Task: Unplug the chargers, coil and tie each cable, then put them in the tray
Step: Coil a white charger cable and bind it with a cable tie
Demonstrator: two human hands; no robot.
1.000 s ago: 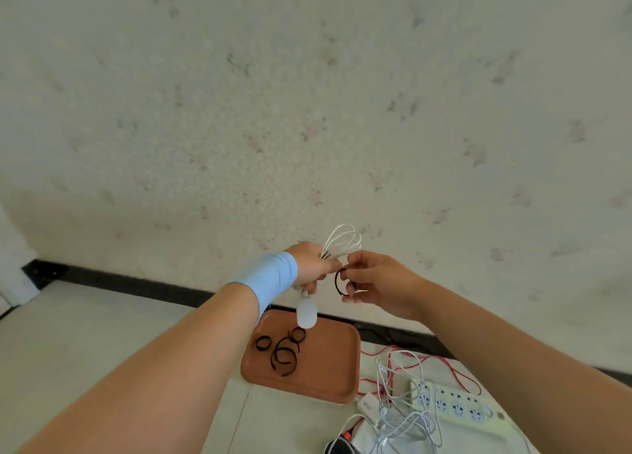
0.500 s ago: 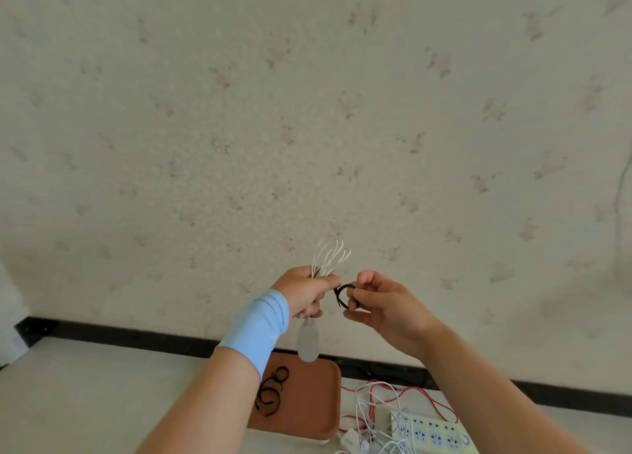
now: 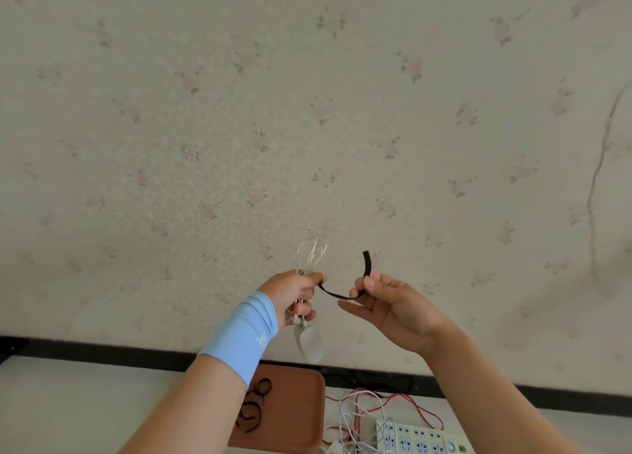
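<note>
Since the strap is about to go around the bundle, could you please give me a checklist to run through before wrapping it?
1. Coiled white cable bunched in the left hand: ok.
2. Black strap opened out, one end at the left thumb, the other pinched by the right hand: ok.
3. Strap already around the coil: not ok, it spans beside it.
4. Charger plug hanging free below the fist: ok.
5. Tray has room: ok, only spare ties inside.
6. Coil loops even: cannot tell.
</note>
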